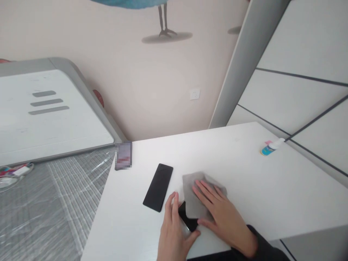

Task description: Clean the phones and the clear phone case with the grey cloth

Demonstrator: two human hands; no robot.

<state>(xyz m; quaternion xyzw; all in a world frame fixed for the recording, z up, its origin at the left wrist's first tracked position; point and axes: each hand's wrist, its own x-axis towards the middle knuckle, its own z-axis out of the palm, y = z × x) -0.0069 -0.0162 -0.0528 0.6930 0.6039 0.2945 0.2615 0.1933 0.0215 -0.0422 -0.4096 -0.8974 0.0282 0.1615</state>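
Observation:
A black smartphone (188, 218) lies on the white table, partly hidden under a grey cloth (191, 190). My left hand (174, 226) grips this phone by its edges, fingers at the left side and thumb at the near corner. Flat on the cloth rests my right hand (217, 206), its fingers stretched out and pressing the cloth over the phone. The right thumb lies near the phone's right edge. To the left of both hands is a larger black phone (158, 187), screen dark and apart from them.
At the table's (125, 217) far left corner lies another device (123, 156) with a blurred screen. A small spray bottle (272, 146) lies on its side at the right, near the panelled cabinet (293, 94). A plastic-wrapped mattress (54, 203) adjoins the table's left edge.

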